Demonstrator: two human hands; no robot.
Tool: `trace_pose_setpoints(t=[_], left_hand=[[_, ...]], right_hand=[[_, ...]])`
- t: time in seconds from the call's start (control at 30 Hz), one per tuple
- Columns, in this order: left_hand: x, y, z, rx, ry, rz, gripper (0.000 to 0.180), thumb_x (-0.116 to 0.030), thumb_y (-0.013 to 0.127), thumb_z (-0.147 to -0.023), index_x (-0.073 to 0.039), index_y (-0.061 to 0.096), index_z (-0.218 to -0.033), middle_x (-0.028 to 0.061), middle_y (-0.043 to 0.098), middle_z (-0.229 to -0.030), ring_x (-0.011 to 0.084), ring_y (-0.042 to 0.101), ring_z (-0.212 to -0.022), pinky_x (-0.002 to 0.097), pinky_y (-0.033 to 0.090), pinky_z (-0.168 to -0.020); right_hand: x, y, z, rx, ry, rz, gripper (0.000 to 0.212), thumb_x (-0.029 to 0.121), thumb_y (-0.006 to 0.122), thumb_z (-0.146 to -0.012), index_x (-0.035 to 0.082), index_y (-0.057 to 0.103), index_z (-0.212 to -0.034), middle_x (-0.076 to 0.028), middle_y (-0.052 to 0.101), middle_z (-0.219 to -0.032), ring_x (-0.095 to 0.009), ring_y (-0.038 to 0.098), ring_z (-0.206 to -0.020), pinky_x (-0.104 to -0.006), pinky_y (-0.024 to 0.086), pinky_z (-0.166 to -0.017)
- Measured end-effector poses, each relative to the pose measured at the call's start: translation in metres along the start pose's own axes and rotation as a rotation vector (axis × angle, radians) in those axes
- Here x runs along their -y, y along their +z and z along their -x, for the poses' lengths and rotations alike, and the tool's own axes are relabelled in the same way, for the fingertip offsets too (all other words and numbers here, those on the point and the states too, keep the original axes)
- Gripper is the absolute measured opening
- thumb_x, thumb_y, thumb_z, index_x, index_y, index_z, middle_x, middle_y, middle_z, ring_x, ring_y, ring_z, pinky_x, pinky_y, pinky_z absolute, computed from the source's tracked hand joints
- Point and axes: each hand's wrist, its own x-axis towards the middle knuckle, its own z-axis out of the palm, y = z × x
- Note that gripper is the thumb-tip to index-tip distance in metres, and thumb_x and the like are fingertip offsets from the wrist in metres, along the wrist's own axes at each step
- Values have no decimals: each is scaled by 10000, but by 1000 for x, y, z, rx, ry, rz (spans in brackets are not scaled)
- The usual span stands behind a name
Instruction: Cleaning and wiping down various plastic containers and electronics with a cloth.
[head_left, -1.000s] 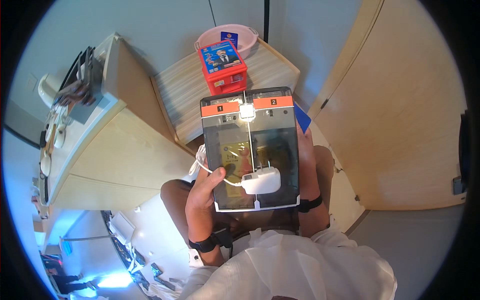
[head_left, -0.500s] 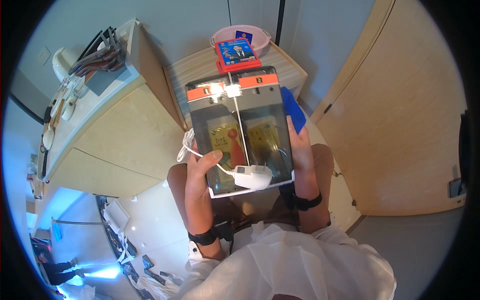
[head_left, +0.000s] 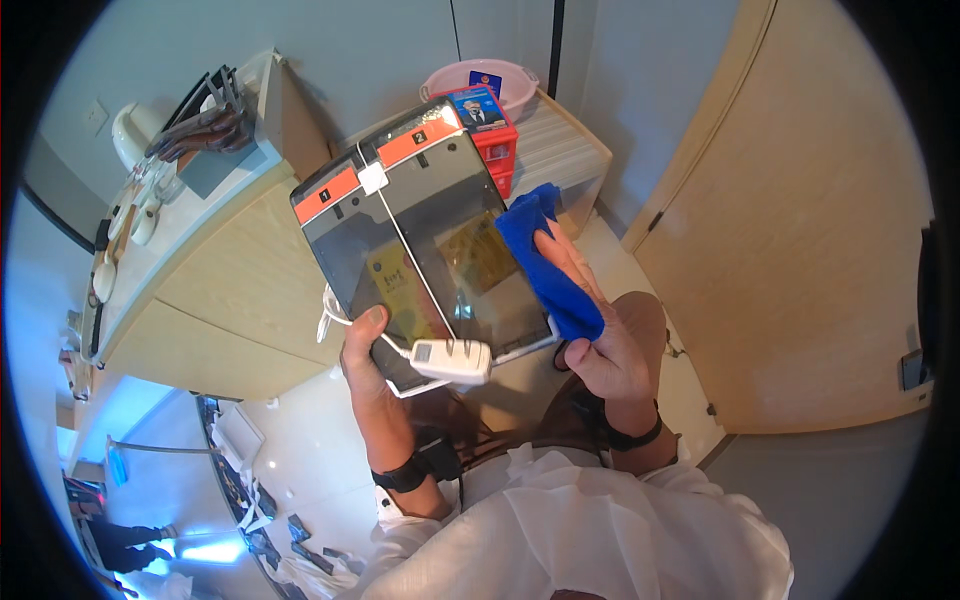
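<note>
A two-part case [head_left: 425, 215] with a smoky see-through lid is tilted above my lap, its left side lower and nearer. Orange labels mark its far end, and yellow printed packs show through the lid. My left hand [head_left: 370, 365] grips the near left corner, thumb on top. On the lid's near edge lies a white plug adapter [head_left: 450, 361], its white cord [head_left: 328, 312] looping past my left hand. Beside the case's right edge, my right hand [head_left: 610, 350] holds a blue cloth [head_left: 550, 275] between thumb and fingers, the cloth against that edge.
Behind the case, a low wooden cabinet [head_left: 570, 150] carries a red box [head_left: 500, 150] and a pink basin [head_left: 515, 85]. A counter [head_left: 190, 225] with utensils and a knife set [head_left: 210, 130] runs along the left. At right stands a wooden door [head_left: 800, 230]. A person in dark clothing [head_left: 125, 545] appears far lower left.
The case has turned counterclockwise and shifted left. My right hand has come off its side and swung outward, bringing the blue cloth into fuller view at the right edge.
</note>
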Motion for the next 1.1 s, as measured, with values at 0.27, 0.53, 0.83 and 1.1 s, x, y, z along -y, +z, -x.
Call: trace_pose_setpoints(t=[0.27, 0.53, 0.83, 1.1], left_hand=[[5, -30, -3, 275, -108, -217, 759, -261, 716, -658, 40, 511, -1325, 123, 620, -1167, 229, 615, -1012, 344, 488, -877], [-4, 24, 9, 490, -71, -200, 817, -285, 733, -642, 26, 478, -1354, 145, 613, -1214, 245, 615, -1088, 361, 491, -947], [-11, 50, 23, 472, 132, -215, 818, -200, 735, -635, -12, 446, -1378, 140, 618, -1172, 237, 652, -1004, 361, 563, -847], [-13, 52, 26, 369, 161, -176, 781, -120, 714, -658, -45, 445, -1387, 133, 616, -1176, 222, 662, -932, 355, 591, -678]], right_hand=[[11, 7, -14, -189, -54, -45, 994, 754, 384, -920, -28, 304, -1528, -233, 114, -1633, -340, 258, -1474, -424, 229, -1173], [11, -7, -31, -299, -167, 317, 814, 623, 447, -972, 29, 359, -1522, -260, 203, -1601, -410, 292, -1451, -467, 273, -1149], [-1, 7, -21, -231, -163, 999, 817, 531, 648, -838, 80, 436, -1486, -199, 279, -1590, -483, 306, -1413, -561, 308, -1103], [0, 30, 4, -45, -171, 920, 798, 516, 633, -832, 74, 435, -1466, -202, 304, -1570, -476, 306, -1412, -572, 258, -1120]])
